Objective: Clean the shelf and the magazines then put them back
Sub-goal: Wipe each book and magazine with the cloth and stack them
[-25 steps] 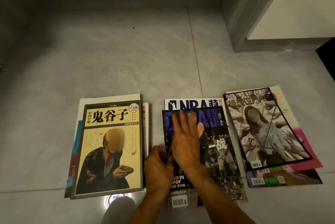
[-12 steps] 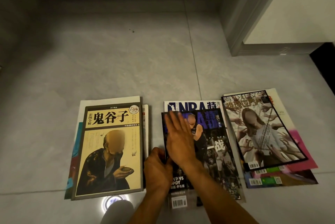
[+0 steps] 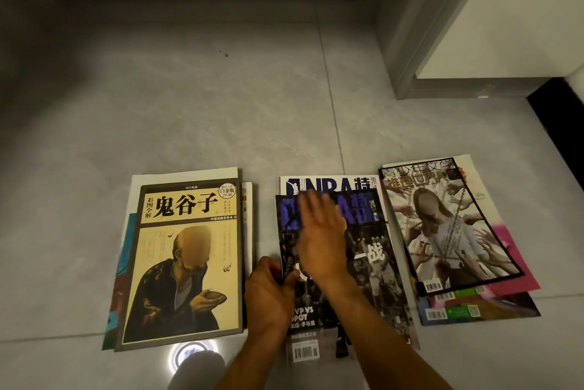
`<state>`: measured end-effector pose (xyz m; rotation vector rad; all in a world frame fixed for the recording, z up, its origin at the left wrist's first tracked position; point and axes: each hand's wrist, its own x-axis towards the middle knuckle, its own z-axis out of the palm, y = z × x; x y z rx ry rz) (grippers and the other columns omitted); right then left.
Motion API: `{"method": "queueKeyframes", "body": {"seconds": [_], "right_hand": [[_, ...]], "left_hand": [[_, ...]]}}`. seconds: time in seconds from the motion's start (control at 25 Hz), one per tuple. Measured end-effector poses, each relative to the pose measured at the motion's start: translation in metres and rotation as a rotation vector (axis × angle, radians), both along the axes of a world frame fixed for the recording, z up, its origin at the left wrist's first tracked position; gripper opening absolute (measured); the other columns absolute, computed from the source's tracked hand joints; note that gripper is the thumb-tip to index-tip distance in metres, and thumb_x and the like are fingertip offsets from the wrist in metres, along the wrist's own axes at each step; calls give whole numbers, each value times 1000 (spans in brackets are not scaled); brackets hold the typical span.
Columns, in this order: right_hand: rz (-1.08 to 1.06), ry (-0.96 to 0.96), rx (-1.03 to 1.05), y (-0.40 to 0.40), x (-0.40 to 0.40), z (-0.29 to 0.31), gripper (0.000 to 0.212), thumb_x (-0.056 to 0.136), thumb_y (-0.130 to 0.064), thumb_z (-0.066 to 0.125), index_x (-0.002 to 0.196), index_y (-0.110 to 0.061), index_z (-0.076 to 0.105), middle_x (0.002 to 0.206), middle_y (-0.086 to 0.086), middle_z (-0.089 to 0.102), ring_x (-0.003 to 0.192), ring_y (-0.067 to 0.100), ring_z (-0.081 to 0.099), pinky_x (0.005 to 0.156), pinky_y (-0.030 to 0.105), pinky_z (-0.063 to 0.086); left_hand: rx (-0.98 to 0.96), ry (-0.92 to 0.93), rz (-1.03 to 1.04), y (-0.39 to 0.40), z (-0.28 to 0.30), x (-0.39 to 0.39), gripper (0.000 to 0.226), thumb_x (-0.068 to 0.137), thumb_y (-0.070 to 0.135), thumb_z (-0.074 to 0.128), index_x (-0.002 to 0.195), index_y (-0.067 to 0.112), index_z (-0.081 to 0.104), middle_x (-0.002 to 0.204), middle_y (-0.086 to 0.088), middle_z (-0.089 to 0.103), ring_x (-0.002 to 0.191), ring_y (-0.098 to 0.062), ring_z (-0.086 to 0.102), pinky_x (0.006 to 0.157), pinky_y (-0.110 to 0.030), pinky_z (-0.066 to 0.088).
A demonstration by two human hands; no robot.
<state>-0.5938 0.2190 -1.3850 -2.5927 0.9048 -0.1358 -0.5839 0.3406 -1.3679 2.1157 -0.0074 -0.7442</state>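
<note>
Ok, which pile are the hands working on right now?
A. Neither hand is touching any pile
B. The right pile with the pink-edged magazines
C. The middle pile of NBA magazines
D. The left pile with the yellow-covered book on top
C: the right hand lies flat with straight fingers on the top NBA magazine in the middle pile, while the left hand grips that magazine's left edge.
</note>
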Motion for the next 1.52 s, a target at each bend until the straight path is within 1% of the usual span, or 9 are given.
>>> {"method": "queueKeyframes", "body": {"seconds": [0.16, 0.44, 0.72, 0.84, 0.96, 1.16, 1.36, 1.44, 1.52], "right_hand": [[349, 13, -61, -20, -16, 5, 76, 89, -4, 51, 153, -26, 16, 161, -4, 8, 148, 18, -1, 117, 39, -9], [-211, 90, -83, -71, -43, -2, 68, 96, -23, 45, 155, -16, 12, 162, 9, 7, 149, 28, -1, 121, 45, 4], [538, -8, -91, -8, -16, 0, 72, 88, -16, 59, 151, -25, 25, 160, 3, 19, 148, 28, 9, 119, 52, 8], [383, 8, -166, -46, -11, 6, 71, 77, -15, 70, 142, -30, 45, 151, 0, 37, 133, 32, 36, 107, 54, 30], [231, -85, -24, -34, -4, 14, 63, 77, -4, 65, 134, -27, 55, 146, -2, 41, 121, 26, 41, 99, 45, 38], [398, -206, 181, 11, -81, 7, 54, 77, 2, 50, 119, -29, 65, 133, -13, 54, 114, 10, 40, 93, 34, 43], [662, -212, 12, 22, -130, 4, 34, 75, -14, 60, 99, -36, 72, 123, -17, 61, 115, 10, 44, 91, 32, 46], [535, -206, -104, -2, -91, 4, 42, 68, -8, 72, 102, -33, 71, 127, -10, 59, 118, 20, 44, 94, 45, 43], [179, -205, 42, -25, -43, 8, 45, 72, 0, 70, 106, -28, 70, 134, -2, 53, 121, 26, 42, 101, 48, 39]], "left_hand": [[-18, 9, -8, -1, 2, 0, 20, 81, 18, 75, 85, 22, 56, 83, 2, 67, 79, -15, 66, 77, -41, 58], [-30, 16, 6, -3, 2, -1, 21, 81, 21, 75, 85, 24, 55, 87, 3, 68, 83, -16, 68, 73, -40, 60], [-36, -27, -75, 1, 8, 4, 12, 88, 11, 66, 85, 19, 58, 80, 1, 66, 79, -16, 66, 70, -27, 54], [-102, 15, -74, 6, 12, 4, 16, 93, 11, 59, 85, 24, 59, 85, 1, 68, 80, -10, 67, 68, -27, 56], [-114, 41, -17, 6, 11, 6, 16, 96, 10, 53, 85, 18, 61, 86, -2, 68, 80, -13, 66, 64, -23, 51], [-167, 131, 81, 2, 7, 8, 20, 99, 12, 46, 86, 11, 62, 88, -8, 67, 84, -21, 65, 74, -35, 54], [-103, 56, 14, 1, 5, 9, 16, 97, 14, 52, 83, 14, 60, 85, -1, 66, 83, -13, 63, 70, -25, 50], [-73, 78, 25, -3, 6, 11, 16, 97, 14, 53, 83, 13, 60, 84, -1, 65, 81, -14, 62, 67, -25, 48], [-60, 118, 55, -6, 7, 13, 15, 97, 13, 53, 85, 12, 62, 85, -1, 66, 81, -14, 63, 68, -27, 50]]}}
